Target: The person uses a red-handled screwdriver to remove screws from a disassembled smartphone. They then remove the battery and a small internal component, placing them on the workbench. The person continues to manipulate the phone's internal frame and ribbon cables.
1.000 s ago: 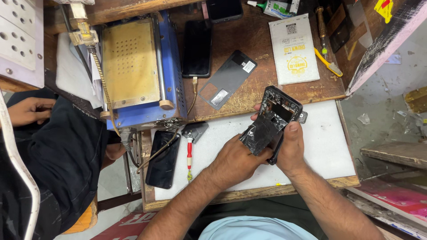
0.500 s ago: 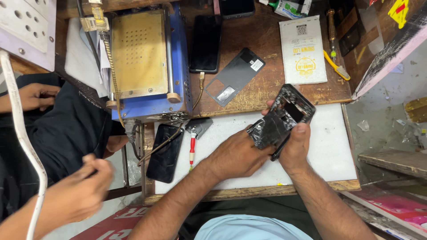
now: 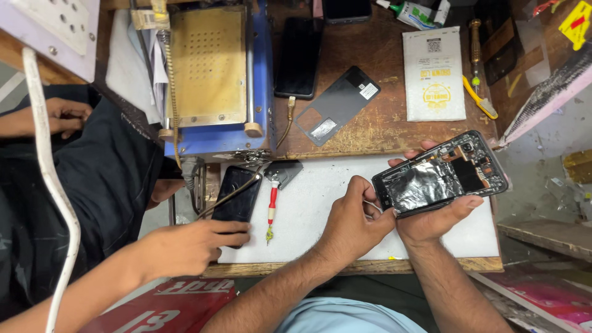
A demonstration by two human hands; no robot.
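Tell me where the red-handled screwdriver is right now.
The red-handled screwdriver lies on the white mat, left of the person's left hand and just right of a dark phone at the mat's left edge.

left hand (image 3: 354, 222): fingers curled, pinching | right hand (image 3: 431, 216): palm up, cupped, gripping

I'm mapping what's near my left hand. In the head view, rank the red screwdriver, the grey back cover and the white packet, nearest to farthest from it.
From the left hand:
1. Red screwdriver, on the white mat to its left.
2. Grey back cover, above it on the wooden bench.
3. White packet, farthest, up and to the right.
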